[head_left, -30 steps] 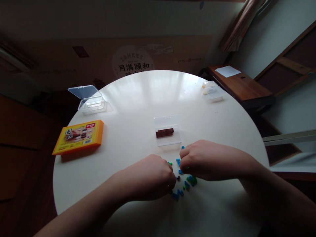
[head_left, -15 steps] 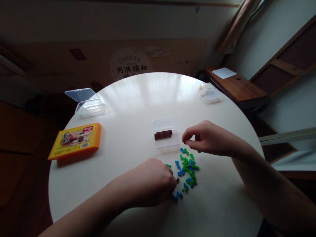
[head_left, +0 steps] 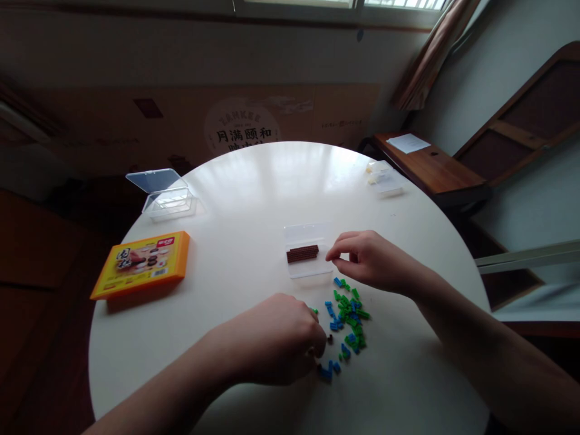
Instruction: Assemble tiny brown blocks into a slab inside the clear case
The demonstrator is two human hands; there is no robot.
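My right hand (head_left: 362, 257) is just right of a small open clear plastic box (head_left: 308, 272), its thumb and fingertips drawn together near the box's right edge. Anything between those fingertips is too small to make out. Inside the box lie brown toy bricks (head_left: 302, 254) lined up in tight rows. My left hand (head_left: 285, 338) rests low over the table with curled fingers, left of a loose pile of green and blue bricks (head_left: 351, 314). Its fingertips are mostly hidden. One dark brown brick (head_left: 330, 339) lies right beside its knuckles.
On the round white table (head_left: 240, 241), a yellow-orange game box (head_left: 145, 263) lies at the left. Behind it stands an open clear box (head_left: 170, 202). Another clear container (head_left: 385, 181) with pale yellow pieces is at the far right. A wooden desk (head_left: 435, 163) stands beyond the table.
My right hand has moved left to the clear box's edge; the dark piece seen at its fingertips no longer shows. My left hand stays by the pile. The view has tilted up slightly.
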